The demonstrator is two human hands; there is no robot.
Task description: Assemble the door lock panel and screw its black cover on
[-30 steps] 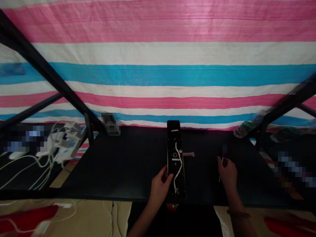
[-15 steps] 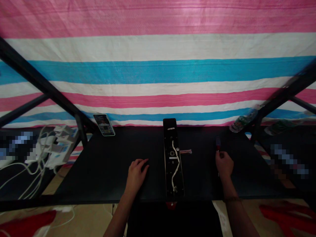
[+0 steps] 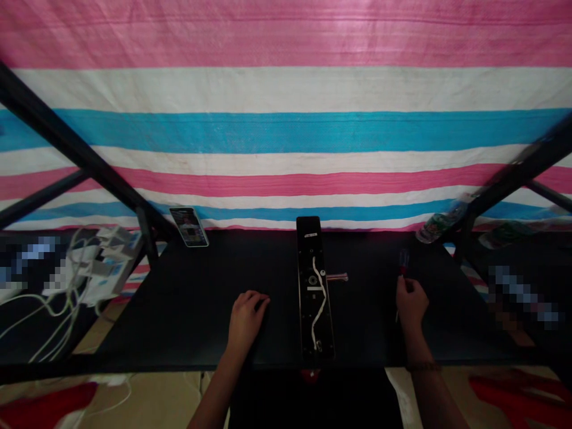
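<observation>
R hand (image 3: 412, 302) is pinching the screwdriver (image 3: 404, 260) by its shaft; L hand (image 3: 245, 316) is resting loosely spread, holding nothing. Black panel (image 3: 307, 307) is lying unheld mid-surface (image 3: 201, 292), end by near edge; w/o support, a bump might be tipping it off.

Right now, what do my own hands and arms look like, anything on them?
Your left hand and right hand are ungloved, and no sleeves show on the visible forearms. A narrow dark band circles the right wrist.
</observation>
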